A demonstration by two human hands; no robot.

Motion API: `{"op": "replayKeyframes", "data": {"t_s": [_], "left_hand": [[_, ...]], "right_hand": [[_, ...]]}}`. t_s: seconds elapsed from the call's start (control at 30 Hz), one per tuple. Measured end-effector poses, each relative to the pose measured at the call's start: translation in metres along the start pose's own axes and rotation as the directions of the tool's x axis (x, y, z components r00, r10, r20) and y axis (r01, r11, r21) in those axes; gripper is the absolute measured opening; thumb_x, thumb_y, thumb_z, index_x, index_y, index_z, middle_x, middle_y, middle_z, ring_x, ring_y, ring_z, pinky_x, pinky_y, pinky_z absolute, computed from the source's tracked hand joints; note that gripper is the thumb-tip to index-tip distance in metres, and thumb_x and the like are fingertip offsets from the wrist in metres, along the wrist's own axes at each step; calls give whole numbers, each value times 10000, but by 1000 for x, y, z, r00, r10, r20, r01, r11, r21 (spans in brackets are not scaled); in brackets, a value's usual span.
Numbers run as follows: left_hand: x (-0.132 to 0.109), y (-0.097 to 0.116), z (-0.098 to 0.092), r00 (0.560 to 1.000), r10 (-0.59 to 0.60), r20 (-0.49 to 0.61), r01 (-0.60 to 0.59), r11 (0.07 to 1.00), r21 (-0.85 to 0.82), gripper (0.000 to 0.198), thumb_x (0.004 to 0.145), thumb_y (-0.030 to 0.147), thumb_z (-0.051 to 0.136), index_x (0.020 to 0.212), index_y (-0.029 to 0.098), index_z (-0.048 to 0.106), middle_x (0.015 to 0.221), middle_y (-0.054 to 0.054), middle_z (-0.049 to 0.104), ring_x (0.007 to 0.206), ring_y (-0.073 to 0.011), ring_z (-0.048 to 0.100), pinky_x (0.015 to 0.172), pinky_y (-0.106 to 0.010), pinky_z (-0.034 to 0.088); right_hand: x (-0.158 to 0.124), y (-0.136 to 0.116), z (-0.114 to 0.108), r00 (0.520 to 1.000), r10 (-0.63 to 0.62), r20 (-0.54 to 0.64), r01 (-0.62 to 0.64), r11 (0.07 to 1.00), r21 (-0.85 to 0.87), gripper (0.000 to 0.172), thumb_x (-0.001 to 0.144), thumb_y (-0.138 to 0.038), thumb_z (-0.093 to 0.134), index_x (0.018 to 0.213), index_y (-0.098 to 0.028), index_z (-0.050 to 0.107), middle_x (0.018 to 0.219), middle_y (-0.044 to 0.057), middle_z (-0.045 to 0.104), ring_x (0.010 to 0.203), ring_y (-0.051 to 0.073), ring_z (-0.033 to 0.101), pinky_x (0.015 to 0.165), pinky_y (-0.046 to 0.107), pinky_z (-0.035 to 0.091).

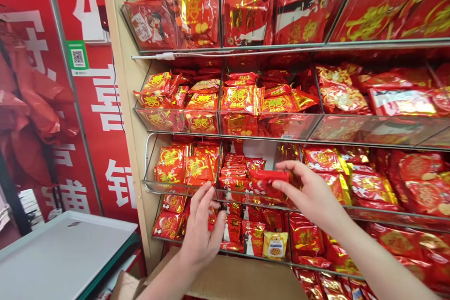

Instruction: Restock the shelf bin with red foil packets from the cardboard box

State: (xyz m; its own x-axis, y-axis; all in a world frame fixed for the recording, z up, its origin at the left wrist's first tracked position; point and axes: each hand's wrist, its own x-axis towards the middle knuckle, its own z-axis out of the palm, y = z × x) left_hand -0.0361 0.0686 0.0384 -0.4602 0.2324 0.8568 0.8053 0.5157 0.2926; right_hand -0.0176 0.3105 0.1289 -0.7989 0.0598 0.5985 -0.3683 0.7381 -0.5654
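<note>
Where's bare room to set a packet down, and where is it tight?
The white tray, left of the wooden shelf side, is bare except for a dark mark. Brown cardboard shows bare below the yellow Cookies packet. A pale patch shows beyond the red packet in the right hand. Elsewhere, the shelf compartments are crowded with wrapped packets.

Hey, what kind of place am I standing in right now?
Probably a snack or sweets shop: clear-fronted shelves hold rows of red-and-gold packets, one yellow packet is labelled Cookies, and a green-bordered QR code sign, perhaps for payment, is at the left.
</note>
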Motion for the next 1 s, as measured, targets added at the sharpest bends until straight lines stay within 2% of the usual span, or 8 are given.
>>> {"op": "replayKeyframes", "data": {"t_s": [0.07, 0.2, 0.3, 0.4, 0.67, 0.8, 0.93, 1.0], "left_hand": [[5, 25, 2, 981, -186, -59, 169, 961, -220, 569, 812, 187, 476, 1313, 257, 213, 1316, -127, 333, 975, -170, 532, 787, -317, 483], [5, 61, 15, 922, -369, 116, 366, 739, -566, 313, 829, 292, 470, 1132, 230, 422, 1047, -43, 582, 914, -144, 568, 789, -258, 478], [-4, 67, 25, 913, -407, -20, 330, 769, -547, 124, 816, 295, 491, 909, 217, 514, 757, 32, 605, 648, -83, 561, 625, -163, 467], [-11, 67, 31, 870, -493, -31, 413, 762, -499, 193, 863, 314, 382, 806, 203, 529, 559, 61, 531, 463, -65, 476, 482, -146, 412], [-28, 65, 37, 846, -534, 0, 503, 798, -333, 277, 870, 304, 355, 622, 196, 416, 495, 73, 430, 439, -63, 394, 447, -157, 329], [-36, 58, 34, 849, -527, -29, 506, 828, -242, 263, 867, 306, 355, 646, 194, 444, 506, 68, 453, 441, -67, 408, 455, -164, 339], [-30, 54, 21, 857, -515, -20, 496, 835, -239, 284, 856, 338, 361, 632, 195, 462, 473, 60, 456, 413, -79, 415, 429, -180, 342], [-23, 56, 13, 839, -540, -65, 504, 818, -277, 240, 842, 362, 379, 755, 190, 522, 513, 41, 511, 454, -100, 472, 458, -196, 384]], "right_hand": [[-26, -14, 4, 1000, -3, 3, 2, 978, 210, 270, 752, -331, 573, 988, -218, 509, 948, 38, 620, 820, 189, 592, 713, 316, 475], [-73, -32, 31, 998, -60, -25, 65, 930, 362, 186, 789, -322, 536, 956, -245, 555, 991, 28, 616, 918, 186, 577, 778, 294, 473], [-96, -33, 54, 998, 4, -68, 24, 917, 399, 206, 816, -342, 493, 995, -249, 532, 978, 33, 620, 878, 171, 593, 740, 262, 484], [-106, -26, 69, 963, 194, -185, -108, 912, 395, 220, 861, -376, 394, 979, -229, 507, 903, 42, 643, 781, 157, 613, 644, 237, 488], [-112, -10, 83, 904, 274, -328, -165, 931, 325, 304, 872, -407, 334, 864, -195, 552, 831, 68, 648, 761, 183, 609, 652, 274, 471], [-120, -13, 80, 943, 311, -119, -231, 869, 438, 321, 831, -464, 400, 966, -204, 530, 910, 76, 633, 797, 192, 601, 637, 270, 479], [-107, -20, 57, 957, 139, 255, -241, 870, 430, 286, 805, -459, 464, 942, -214, 519, 777, 27, 637, 707, 170, 605, 614, 260, 484], [-87, -22, 38, 961, 75, 265, -172, 915, 366, 274, 813, -456, 453, 915, -212, 522, 751, 19, 630, 683, 165, 601, 599, 261, 478]]}}
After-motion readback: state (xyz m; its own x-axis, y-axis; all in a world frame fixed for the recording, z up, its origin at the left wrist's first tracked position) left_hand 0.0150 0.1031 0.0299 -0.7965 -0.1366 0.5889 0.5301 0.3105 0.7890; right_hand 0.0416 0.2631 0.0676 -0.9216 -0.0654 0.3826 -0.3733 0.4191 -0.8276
